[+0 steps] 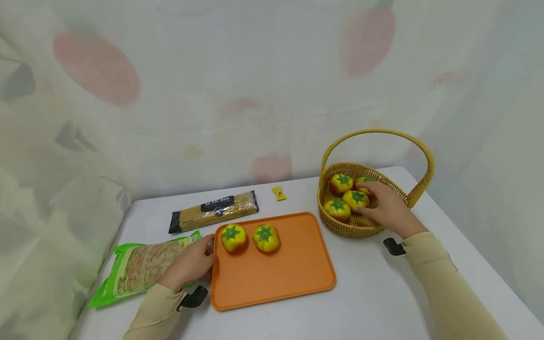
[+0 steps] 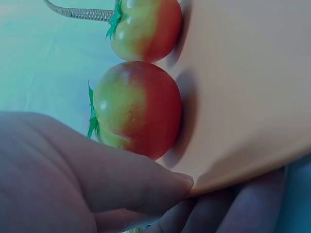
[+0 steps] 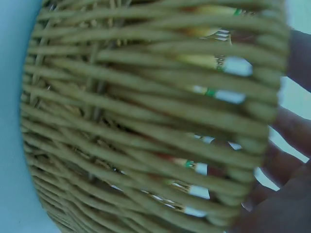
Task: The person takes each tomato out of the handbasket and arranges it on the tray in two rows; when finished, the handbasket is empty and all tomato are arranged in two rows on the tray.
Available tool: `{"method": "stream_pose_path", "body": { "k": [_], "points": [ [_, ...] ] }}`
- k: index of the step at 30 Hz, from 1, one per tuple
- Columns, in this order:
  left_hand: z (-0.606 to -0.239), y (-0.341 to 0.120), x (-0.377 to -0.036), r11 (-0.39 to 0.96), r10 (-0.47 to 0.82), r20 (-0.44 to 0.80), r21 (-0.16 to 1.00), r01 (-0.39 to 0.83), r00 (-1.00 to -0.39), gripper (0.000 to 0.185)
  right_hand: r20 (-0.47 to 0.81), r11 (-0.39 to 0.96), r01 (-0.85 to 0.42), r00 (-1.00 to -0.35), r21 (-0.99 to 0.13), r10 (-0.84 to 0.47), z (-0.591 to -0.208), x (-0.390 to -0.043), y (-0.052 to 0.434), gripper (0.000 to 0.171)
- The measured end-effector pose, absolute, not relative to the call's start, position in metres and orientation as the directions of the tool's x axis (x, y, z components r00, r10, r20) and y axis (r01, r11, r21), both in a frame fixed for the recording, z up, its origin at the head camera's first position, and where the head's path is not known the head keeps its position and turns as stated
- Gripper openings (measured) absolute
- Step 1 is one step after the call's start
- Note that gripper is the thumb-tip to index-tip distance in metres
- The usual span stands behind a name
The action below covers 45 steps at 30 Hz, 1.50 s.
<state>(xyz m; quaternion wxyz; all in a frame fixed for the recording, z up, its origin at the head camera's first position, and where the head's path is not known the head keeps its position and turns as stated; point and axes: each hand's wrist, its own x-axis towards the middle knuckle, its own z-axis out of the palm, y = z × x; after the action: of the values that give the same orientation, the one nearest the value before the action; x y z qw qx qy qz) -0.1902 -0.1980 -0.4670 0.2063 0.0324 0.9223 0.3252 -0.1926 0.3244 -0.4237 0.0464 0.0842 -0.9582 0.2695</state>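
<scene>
My left hand (image 1: 190,261) grips the left edge of an orange tray (image 1: 293,276), thumb on top and fingers beneath. Two yellow-red tomatoes (image 1: 233,238) with green leafy tops sit on the tray near that hand; the left wrist view shows a tomato (image 2: 138,109) just beyond the thumb. My right hand (image 1: 388,210) reaches into a wicker basket (image 1: 354,231) holding several similar tomatoes (image 1: 337,210). Its thumb and fingers lie around the right side of the middle tomato (image 1: 355,200); whether they pinch it is unclear. Woven basket wall (image 3: 146,111) hides most of the right wrist view.
A pack of spaghetti (image 1: 214,210) lies behind the tray, with a small yellow packet (image 1: 279,193) to its right. Left of the tray, a green-edged bag (image 1: 144,267) lies partly under my left forearm. The basket's tall handle (image 1: 378,131) arches above it. Fabric hangs behind the table.
</scene>
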Motion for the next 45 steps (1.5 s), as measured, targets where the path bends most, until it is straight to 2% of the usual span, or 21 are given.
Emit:
{"method": "stream_pose_path", "body": {
  "k": [12, 31, 37, 45],
  "points": [
    [-0.468, -0.197, -0.189, 0.771, 0.189, -0.354, 0.631, -0.084, -0.916, 0.067, 0.085, 0.879, -0.16, -0.987, -0.449, -0.136, -0.44, -0.207, 0.328, 0.068],
    [-0.466, -0.195, -0.189, 0.776, 0.176, -0.351, 0.624, -0.09, -0.92, 0.067, 0.054, 0.884, -0.132, -0.991, -0.448, -0.12, -0.441, -0.209, 0.325, 0.059],
    [-0.467, -0.196, -0.189, 0.776, 0.181, -0.351, 0.625, -0.086, -0.919, 0.067, 0.088, 0.889, -0.139, -0.99, -0.436, -0.111, -0.433, -0.206, 0.329, 0.06],
    [-0.464, -0.195, -0.186, 0.773, 0.202, -0.324, 0.632, -0.052, -0.924, 0.065, 0.141, 0.878, -0.162, -0.984, -0.451, -0.11, -0.403, -0.193, 0.319, 0.061]
  ]
}}
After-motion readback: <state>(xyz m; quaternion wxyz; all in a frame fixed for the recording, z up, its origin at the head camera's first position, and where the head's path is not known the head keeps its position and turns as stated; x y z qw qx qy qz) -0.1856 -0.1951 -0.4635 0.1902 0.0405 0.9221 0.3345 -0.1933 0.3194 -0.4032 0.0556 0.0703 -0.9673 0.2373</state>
